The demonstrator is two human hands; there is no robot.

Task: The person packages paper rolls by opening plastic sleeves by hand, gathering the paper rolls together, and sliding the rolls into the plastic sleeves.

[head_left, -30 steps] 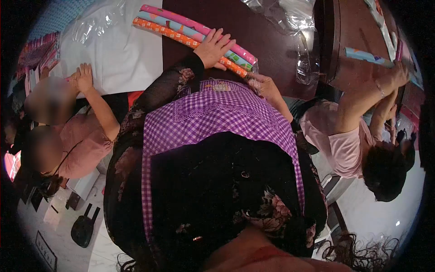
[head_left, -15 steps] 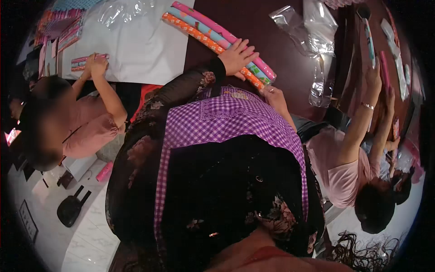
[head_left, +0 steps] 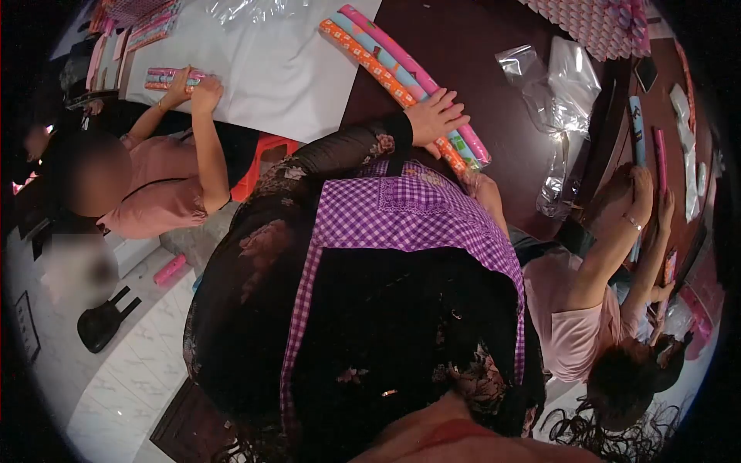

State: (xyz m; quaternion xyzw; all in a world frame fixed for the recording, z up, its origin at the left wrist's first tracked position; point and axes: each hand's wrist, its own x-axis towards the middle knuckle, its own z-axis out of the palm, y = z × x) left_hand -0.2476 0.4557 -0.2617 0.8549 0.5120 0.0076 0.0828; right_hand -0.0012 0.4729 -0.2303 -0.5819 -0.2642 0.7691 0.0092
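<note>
A pack of three patterned wrapping paper rolls [head_left: 386,68], orange, light blue and pink, lies slanted across the table in front of me; shiny clear film shows at its near end. My left hand [head_left: 438,120] rests across the rolls with fingers stretched out and slightly spread. At the near end of the pack, my right hand [head_left: 485,191] is curled with its fingertips against the orange roll's end. Exactly what those fingertips pinch is partly hidden by the hand and the purple checked apron [head_left: 417,204].
Clear plastic bags [head_left: 567,92] lie right of the rolls on the dark table [head_left: 471,46]. White sheeting [head_left: 285,85] covers the left part. A co-worker at left handles a small roll pack [head_left: 174,79]; another at right holds a blue roll [head_left: 637,131] and a pink roll [head_left: 660,158].
My view has shifted, so the table and rolls appear farther right and lower. My left hand stays flat on the rolls and my right hand stays at their near end.
</note>
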